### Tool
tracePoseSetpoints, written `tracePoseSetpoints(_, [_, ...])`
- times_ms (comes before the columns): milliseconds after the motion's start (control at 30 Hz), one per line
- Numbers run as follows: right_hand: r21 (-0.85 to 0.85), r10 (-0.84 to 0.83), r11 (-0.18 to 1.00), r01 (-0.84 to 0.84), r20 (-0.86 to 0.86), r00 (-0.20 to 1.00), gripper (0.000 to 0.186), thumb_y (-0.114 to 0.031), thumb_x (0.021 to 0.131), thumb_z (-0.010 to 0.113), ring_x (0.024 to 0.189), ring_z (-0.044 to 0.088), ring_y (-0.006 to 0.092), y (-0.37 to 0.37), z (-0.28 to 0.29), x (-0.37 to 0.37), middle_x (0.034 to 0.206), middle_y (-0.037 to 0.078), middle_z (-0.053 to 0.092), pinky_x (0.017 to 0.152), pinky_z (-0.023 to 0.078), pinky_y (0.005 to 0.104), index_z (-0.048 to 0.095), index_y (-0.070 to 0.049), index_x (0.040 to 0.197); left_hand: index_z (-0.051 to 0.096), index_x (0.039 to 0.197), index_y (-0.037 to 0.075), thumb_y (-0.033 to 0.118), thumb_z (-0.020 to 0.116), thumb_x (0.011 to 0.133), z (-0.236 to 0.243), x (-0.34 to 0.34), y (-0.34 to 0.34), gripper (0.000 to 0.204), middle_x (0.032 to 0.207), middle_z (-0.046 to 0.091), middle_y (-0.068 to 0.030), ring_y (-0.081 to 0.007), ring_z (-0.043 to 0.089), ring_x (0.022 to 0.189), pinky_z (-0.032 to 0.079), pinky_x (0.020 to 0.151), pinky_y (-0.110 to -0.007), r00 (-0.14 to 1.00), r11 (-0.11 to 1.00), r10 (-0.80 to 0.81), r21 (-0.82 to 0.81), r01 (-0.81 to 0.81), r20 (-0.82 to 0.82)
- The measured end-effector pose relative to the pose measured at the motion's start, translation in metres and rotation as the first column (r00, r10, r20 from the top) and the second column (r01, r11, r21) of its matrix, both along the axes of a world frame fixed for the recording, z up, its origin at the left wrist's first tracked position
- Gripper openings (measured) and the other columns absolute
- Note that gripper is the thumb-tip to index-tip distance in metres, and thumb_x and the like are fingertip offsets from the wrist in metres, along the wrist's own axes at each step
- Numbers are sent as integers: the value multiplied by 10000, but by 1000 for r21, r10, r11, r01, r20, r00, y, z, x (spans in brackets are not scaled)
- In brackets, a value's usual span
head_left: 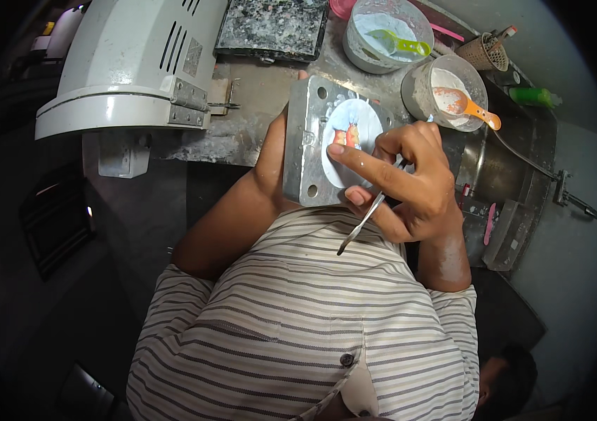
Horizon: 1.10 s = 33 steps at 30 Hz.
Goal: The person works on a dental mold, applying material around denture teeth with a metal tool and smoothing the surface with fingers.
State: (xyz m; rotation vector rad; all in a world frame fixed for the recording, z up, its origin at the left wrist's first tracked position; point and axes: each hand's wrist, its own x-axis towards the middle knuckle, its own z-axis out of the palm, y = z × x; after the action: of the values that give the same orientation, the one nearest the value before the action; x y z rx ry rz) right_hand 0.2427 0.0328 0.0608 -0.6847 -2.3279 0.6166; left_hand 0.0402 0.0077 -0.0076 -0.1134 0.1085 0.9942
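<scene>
A grey metal flask block (300, 151) with round holes at its corners is held up in front of my chest. Set in its face is an oval of white plaster (341, 170) with a small red and yellowish piece (352, 135) in it, perhaps wax and teeth. My left hand (277, 151) supports the block from behind and is mostly hidden by it. Across the front, my right hand (421, 175) grips a thin metal spatula (363, 222), its dark tip pointing down toward my shirt. The right index fingertip rests at the red piece's edge.
A white hinged machine (126, 67) stands on the bench at left, beside a stained dark tray (270, 29). Farther right are a bowl (365, 59) with pale powder and a green scoop (410, 46), and another bowl (416, 91) with an orange scoop (481, 114). A metal sink (488, 165) lies right.
</scene>
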Motion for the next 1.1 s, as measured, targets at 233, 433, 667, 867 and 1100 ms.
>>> tracePoseSetpoints(233, [76, 19, 997, -22, 33, 999, 517, -241, 659, 774, 672, 449, 183, -2, 0, 3, 764, 45, 567, 670, 321, 336, 787, -116, 1160, 529, 1379, -34, 675, 365, 1015, 5, 0, -2, 814, 1216, 671, -179, -268, 665, 1067, 542, 954, -410, 1000, 998, -22, -62, 22, 13])
tracePoseSetpoints(433, [179, 16, 984, -18, 16, 1000, 473, -265, 749, 748, 635, 418, 165, -5, -2, 2, 734, 6, 499, 632, 302, 327, 765, -134, 1203, 538, 1371, -33, 680, 374, 1009, 6, 0, -1, 816, 1221, 671, -200, -295, 673, 1062, 544, 953, -427, 999, 997, -49, -66, 49, 13])
tracePoseSetpoints(667, [162, 38, 986, -36, -5, 999, 443, -263, 756, 740, 625, 430, 169, -3, 6, 8, 724, 17, 522, 619, 306, 322, 775, -98, 1165, 491, 1414, -44, 748, 363, 968, 7, -2, -3, 918, 1249, 651, -221, -350, 665, 1099, 560, 941, -484, 997, 987, -67, -146, 71, 29])
tracePoseSetpoints(867, [-125, -268, 962, 243, -250, 931, 313, -237, 841, 743, 668, 540, 190, 5, 16, 25, 759, 109, 623, 594, 406, 293, 780, 2, 1040, 422, 1479, -8, 834, 332, 906, 13, 0, 1, 1023, 1337, 595, -236, -396, 640, 1146, 562, 936, -535, 907, 952, -305, 85, 293, 291])
tracePoseSetpoints(1100, [-111, -94, 991, 75, -181, 979, 290, -196, 801, 750, 670, 546, 186, 27, 15, 29, 786, 114, 619, 606, 403, 292, 780, 6, 1007, 384, 1512, 14, 728, 466, 926, 3, 1, -15, 927, 1476, 471, -272, -410, 551, 1287, 472, 1068, -542, 874, 945, -194, -154, 289, 446])
